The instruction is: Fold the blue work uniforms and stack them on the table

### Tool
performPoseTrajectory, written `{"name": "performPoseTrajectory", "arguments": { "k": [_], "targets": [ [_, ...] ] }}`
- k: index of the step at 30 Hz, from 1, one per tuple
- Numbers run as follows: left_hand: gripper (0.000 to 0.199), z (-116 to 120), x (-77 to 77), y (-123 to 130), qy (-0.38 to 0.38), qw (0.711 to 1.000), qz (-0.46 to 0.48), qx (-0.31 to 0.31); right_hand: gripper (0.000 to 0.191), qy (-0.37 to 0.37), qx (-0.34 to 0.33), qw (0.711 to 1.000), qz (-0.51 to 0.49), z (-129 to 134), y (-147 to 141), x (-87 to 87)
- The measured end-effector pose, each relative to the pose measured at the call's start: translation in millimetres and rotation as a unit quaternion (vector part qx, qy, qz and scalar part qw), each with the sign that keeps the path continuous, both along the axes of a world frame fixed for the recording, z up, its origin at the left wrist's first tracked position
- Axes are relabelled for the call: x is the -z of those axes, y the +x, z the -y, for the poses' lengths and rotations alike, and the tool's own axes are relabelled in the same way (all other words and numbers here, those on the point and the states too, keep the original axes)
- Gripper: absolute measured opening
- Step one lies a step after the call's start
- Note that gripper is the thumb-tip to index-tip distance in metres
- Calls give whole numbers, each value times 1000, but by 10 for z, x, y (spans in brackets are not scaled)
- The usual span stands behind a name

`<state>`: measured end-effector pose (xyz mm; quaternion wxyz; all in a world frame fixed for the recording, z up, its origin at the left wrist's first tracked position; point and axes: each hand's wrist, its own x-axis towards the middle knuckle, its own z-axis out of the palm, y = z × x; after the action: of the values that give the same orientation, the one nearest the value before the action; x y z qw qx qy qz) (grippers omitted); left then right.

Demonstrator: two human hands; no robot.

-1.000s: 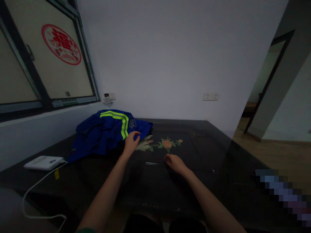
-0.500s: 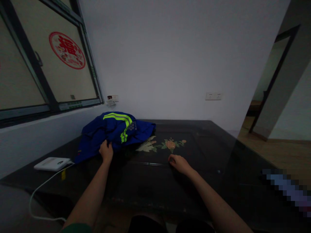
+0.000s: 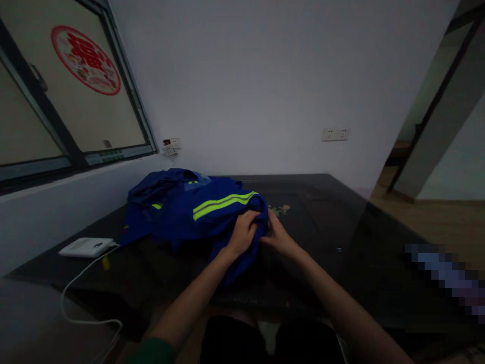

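Observation:
A blue garment [image 3: 215,217] with yellow-green reflective stripes lies bunched on the dark table [image 3: 322,283], one part drawn out toward the table's middle. My left hand [image 3: 244,233] is closed on the cloth near the end of a stripe. At the garment's right edge, my right hand [image 3: 279,236] pinches the fabric between thumb and fingers. Folds of cloth hide some of the fingertips. Part of the garment hangs down below my left hand toward the front edge.
A white device [image 3: 86,247] with a white cable [image 3: 71,283] rests at the table's left. On the far right is a pixelated object [image 3: 447,278]. Wall [image 3: 246,91] and window [image 3: 91,116] border the table behind and left.
The garment's near part has been pulled right and toward me, covering most of the flower pattern. My left hand has moved right with it, and my right hand has taken hold of its edge.

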<state>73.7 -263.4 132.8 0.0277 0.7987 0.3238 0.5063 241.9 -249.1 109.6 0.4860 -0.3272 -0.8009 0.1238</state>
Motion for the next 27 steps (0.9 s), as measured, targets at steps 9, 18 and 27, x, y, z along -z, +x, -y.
{"name": "performPoseTrajectory", "arguments": {
  "k": [9, 18, 27],
  "targets": [
    [49, 978, -97, -75, 44, 980, -133, 143, 52, -159, 13, 940, -303, 828, 1007, 157],
    [75, 585, 621, -479, 117, 937, -319, -84, 55, -151, 180, 904, -357, 1359, 1915, 359],
    [53, 7, 272, -514, 89, 957, -242, -130, 72, -147, 196, 942, -230, 1860, 1493, 942]
  ]
}}
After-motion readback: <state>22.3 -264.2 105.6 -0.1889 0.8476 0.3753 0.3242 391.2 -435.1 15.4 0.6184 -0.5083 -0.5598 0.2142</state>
